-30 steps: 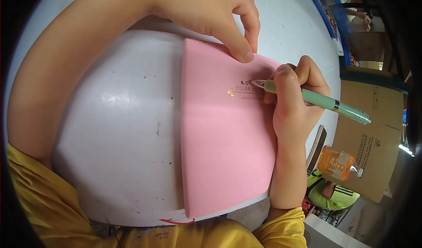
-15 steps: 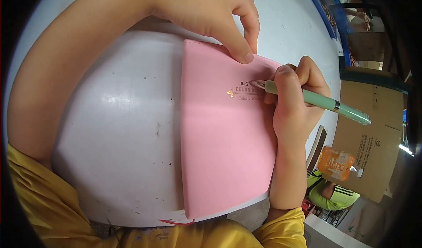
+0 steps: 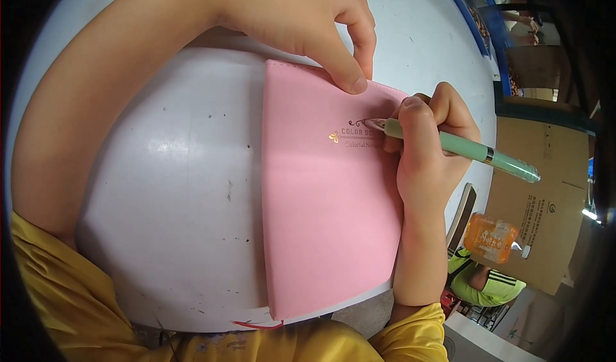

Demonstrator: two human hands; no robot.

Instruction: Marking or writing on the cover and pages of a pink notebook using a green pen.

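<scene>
A closed pink notebook (image 3: pixel 327 221) lies on the white table in front of me, with dark print and a small gold flower near its far part. My left hand (image 3: pixel 301 22) reaches round from the left and pinches the notebook's far edge, thumb on the cover and fingertips partly hidden behind it. Over the right side of the cover, my right hand (image 3: pixel 433 144) grips a green pen (image 3: pixel 471 147) with a clear end. The pen's tip is at the printed design; whether it touches the cover, I cannot tell. A red ribbon (image 3: pixel 256 325) sticks out at the notebook's near edge.
The white table (image 3: pixel 173 150) spreads left of the notebook. On the right are a brown cardboard box (image 3: pixel 545 169), an orange packet (image 3: pixel 491 238) and a dark-edged flat thing (image 3: pixel 462 217). A blue tray (image 3: pixel 471 15) is at far right. A person in a yellow-green top (image 3: pixel 491 288) sits beyond.
The notebook has shifted very slightly to the left along with both hands. Their grips on the notebook and the pen look the same.
</scene>
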